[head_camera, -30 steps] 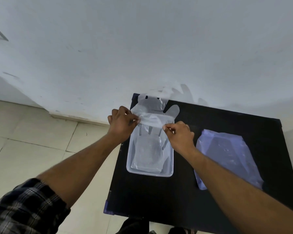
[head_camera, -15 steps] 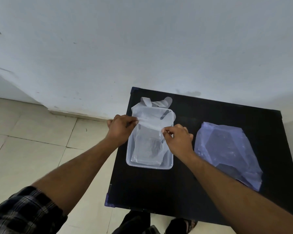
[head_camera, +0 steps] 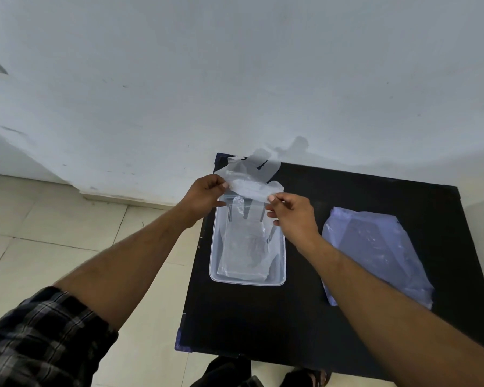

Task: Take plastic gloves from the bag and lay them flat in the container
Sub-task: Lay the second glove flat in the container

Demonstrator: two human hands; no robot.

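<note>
A thin translucent plastic glove (head_camera: 249, 177) is stretched between my two hands above the far end of the clear rectangular container (head_camera: 215, 263). My left hand (head_camera: 204, 192) pinches its cuff on the left, my right hand (head_camera: 291, 212) pinches it on the right. The glove's fingers point away from me, over the table's far edge. Inside the container lies another flat glove (head_camera: 246, 244), fingers toward the wall. The pale bluish plastic bag (head_camera: 375, 252) lies flat on the table to the right of the container.
A black table (head_camera: 333, 331) stands against a white wall (head_camera: 235, 79). Beige tiled floor (head_camera: 53, 247) lies to the left. My feet in dark sandals (head_camera: 305, 377) show under the table's near edge.
Both hands have lifted the glove slightly and shifted it toward the wall; its fingers have flipped upward past the table's far edge. The view has tilted a little.
</note>
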